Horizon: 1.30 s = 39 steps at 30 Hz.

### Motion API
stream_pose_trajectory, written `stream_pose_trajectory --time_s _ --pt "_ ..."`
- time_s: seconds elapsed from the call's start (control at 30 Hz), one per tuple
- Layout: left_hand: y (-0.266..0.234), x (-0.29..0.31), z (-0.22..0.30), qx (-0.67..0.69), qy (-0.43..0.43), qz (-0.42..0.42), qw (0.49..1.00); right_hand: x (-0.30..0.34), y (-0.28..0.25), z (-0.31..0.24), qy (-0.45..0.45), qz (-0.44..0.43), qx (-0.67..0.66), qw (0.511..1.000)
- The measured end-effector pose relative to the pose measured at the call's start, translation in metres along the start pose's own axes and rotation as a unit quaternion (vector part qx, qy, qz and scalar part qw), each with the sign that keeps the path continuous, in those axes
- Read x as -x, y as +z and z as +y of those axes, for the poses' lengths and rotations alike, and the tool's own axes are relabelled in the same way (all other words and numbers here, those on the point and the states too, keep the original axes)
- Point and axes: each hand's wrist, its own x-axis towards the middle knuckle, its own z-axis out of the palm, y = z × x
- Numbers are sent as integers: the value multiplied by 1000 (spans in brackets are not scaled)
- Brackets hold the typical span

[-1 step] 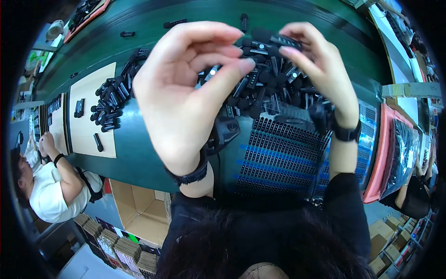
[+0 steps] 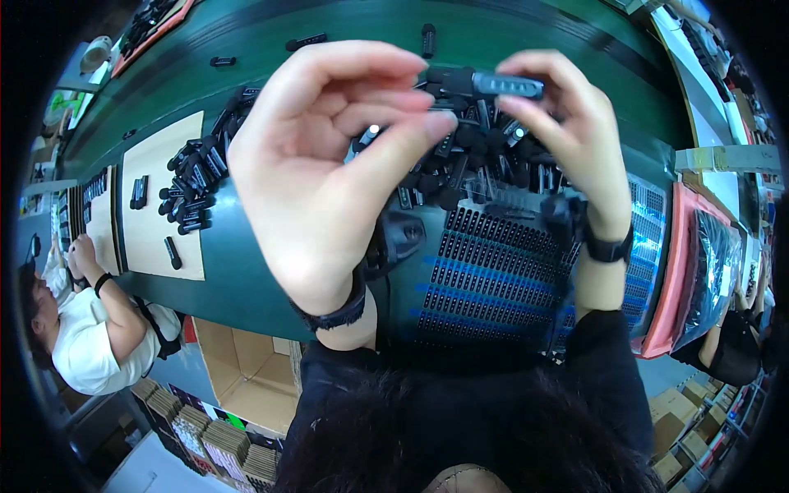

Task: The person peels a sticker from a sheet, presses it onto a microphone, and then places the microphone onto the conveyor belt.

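My right hand (image 2: 571, 123) pinches a small black clip-on microphone (image 2: 508, 85) with a foam head, between thumb and fingers. The microphone lies level, foam head toward the left. My left hand (image 2: 329, 156) is curled with thumb and fingers apart, its fingertips close to the foam head; whether they touch it I cannot tell. Below both hands a heap of similar microphones (image 2: 493, 152) covers the green table (image 2: 246, 263). Nearer me lies a sheet with rows of narrow black strips (image 2: 493, 271) on a blue backing.
A cardboard sheet (image 2: 156, 238) at the left bears more microphones. A pink-red tray (image 2: 662, 304) with a clear plastic bag stands at the right. An open carton (image 2: 246, 370) sits below the table edge. A co-worker (image 2: 107, 337) works at the far left.
The microphone in my right hand has turned level and shows its long side now. My right hand has moved slightly down, and my left hand has barely shifted.
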Motion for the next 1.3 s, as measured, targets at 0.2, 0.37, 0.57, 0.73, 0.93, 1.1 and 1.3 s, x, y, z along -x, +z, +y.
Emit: stream_pose_trajectory --time_s 0.2,0.37,0.57,0.73,0.93,1.1,1.3 --pt "19 9 15 150 -62 -7 987 35 7 -26 -39 139 -108 984" --pt "30 13 11 181 -53 -13 982 41 1 -30 -120 151 -121 974" --pt "31 12 6 230 -61 -29 971 43 -1 -35 -143 158 -117 970" --pt "28 12 6 227 -50 -55 971 45 -4 -40 -117 151 -120 974" --pt "31 13 11 194 -65 -45 978 44 -3 -38 -143 143 -107 973" --pt "32 13 10 147 -46 -54 987 45 -7 -39 -140 130 -91 977" --pt "31 11 2 120 -26 -77 989 44 -2 -34 -156 141 -69 975"
